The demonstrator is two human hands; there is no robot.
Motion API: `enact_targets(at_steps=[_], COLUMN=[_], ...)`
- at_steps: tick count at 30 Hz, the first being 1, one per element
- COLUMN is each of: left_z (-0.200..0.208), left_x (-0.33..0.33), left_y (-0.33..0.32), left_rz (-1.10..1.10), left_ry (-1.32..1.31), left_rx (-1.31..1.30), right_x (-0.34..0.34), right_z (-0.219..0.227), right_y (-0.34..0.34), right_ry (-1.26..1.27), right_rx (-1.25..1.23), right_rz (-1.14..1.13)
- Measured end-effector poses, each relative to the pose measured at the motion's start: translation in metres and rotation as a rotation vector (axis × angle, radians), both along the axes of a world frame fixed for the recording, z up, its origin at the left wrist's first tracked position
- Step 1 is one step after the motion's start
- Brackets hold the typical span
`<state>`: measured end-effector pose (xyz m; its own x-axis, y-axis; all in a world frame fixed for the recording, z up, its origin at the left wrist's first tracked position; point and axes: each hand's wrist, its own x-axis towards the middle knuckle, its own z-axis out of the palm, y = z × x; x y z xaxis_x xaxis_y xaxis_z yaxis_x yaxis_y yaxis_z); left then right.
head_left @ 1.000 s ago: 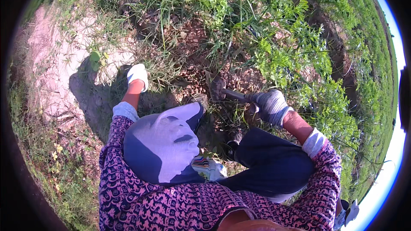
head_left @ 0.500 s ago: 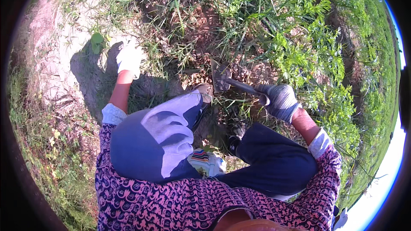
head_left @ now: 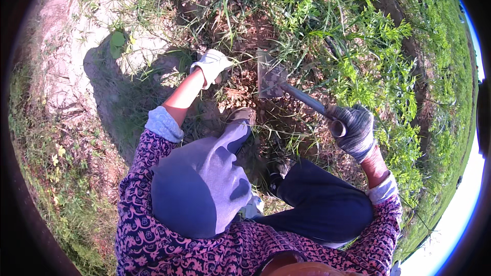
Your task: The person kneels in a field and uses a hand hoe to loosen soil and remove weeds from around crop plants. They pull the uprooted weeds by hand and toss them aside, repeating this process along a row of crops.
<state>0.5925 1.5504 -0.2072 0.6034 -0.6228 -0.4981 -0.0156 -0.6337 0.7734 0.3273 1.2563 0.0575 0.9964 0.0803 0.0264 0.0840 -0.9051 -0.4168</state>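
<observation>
My right hand (head_left: 356,129), in a grey striped glove, is wrapped round the handle of a short hand hoe (head_left: 307,97). The handle's round butt end shows beside the fingers. The hoe's flat, soil-marked metal blade (head_left: 272,75) stands at the ground among grass (head_left: 230,13) and loose soil. Left of the blade and apart from it, my left hand (head_left: 211,65) in a white glove is over the grass and soil. Its fingers point toward the blade and look partly stretched out; their undersides are hidden, and I make out nothing held.
Feathery green crop plants (head_left: 353,66) grow thickly on the right, past a bare furrow (head_left: 417,71). Pale dry ground (head_left: 76,56) lies at the left. My bent knees (head_left: 199,189) and a shoe (head_left: 243,116) are close below the blade.
My left hand has swung right, from the pale ground toward the hoe blade. The hoe blade has shifted slightly up and right, and my right hand has moved a little right and down.
</observation>
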Motion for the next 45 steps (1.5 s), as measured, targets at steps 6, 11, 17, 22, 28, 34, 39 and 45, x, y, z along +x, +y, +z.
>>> enact_targets(at_steps=[6, 11, 17, 22, 28, 34, 39, 45], left_z=[0.065, 0.090, 0.122, 0.130, 0.096, 0.142, 0.131, 0.098], left_x=[0.004, 0.012, 0.043, 0.058, 0.073, 0.080, 0.114, 0.136], left_y=[-0.036, 0.024, -0.004, -0.101, -0.101, -0.042, 0.048, 0.008], left_rz=[0.176, 0.538, 0.227, 0.013, 0.146, 0.300, 1.121, 0.771], left_ry=[0.130, 0.333, -0.493, -0.279, 0.186, 0.401, 0.339, 0.117], left_rx=[0.171, 0.106, 0.345, 0.202, -0.039, -0.817, -0.640, -0.594], right_x=[0.099, 0.126, 0.039, 0.027, 0.035, 0.084, 0.105, 0.084], right_z=[-0.072, -0.073, -0.037, -0.035, -0.035, -0.073, -0.065, -0.054], right_y=[0.047, 0.062, 0.006, 0.003, 0.007, 0.018, 0.031, 0.014], right_ry=[0.227, 0.240, 0.052, 0.104, 0.082, -0.001, -0.040, 0.044], right_rx=[-0.115, -0.037, 0.321, 0.342, 0.396, 0.317, 0.496, 0.526], right_rz=[0.159, 0.091, -0.251, -0.336, -0.385, -0.369, -0.383, -0.508])
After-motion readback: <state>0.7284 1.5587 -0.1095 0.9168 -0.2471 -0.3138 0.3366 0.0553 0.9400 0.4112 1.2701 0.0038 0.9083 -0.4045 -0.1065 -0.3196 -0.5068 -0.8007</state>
